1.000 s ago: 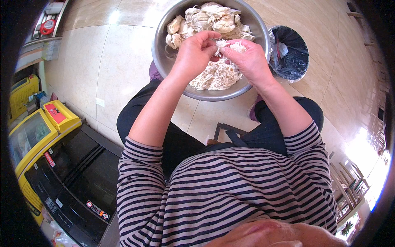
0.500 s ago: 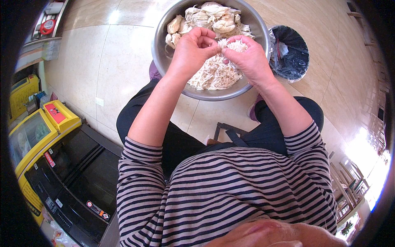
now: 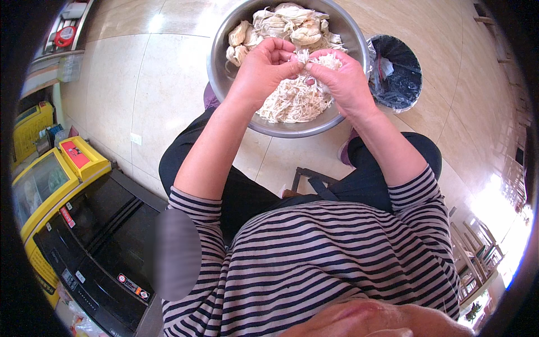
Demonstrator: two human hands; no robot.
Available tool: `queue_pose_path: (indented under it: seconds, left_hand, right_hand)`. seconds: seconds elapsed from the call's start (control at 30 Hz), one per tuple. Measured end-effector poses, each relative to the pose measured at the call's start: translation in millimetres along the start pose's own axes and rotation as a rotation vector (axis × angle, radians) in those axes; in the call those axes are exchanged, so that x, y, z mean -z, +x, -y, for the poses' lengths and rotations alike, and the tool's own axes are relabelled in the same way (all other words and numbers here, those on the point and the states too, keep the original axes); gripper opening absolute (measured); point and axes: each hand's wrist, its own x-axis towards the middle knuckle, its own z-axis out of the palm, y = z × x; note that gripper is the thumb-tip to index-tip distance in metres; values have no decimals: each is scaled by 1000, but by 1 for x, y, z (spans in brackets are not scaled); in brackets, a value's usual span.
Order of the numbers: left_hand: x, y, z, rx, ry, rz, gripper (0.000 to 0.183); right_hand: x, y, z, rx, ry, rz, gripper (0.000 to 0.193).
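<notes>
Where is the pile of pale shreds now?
At the top of the head view, the pile of pale shreds lies inside the near side of the metal bowl, opposite the larger pale chunks.

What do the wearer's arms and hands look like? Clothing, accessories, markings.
Left hand and right hand: bare; no gloves, rings or watch visible. Sleeves: fabric, pale grey with narrow dark navy stripes, ending near the elbows. Forearms uncovered; no cables or markings visible.

Along the far edge of the basin [image 3: 219, 74], chunks [image 3: 281, 25] are piled; toward its near edge, shreds [image 3: 293, 106] are heaped. Just beside its right edge, a bin [image 3: 407, 70] is placed.
</notes>
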Motion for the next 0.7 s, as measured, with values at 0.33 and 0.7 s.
queue_pose_path:
  seconds: [0.33,0.7]
  left_hand:
    - [6,3,2,26,-89,15,27]
    - [4,1,-2,38,-2,2,26]
  right_hand:
    - [-1,1,-3,56,-13,-71,17]
    - [0,1,-3,136,-92,-65,14]
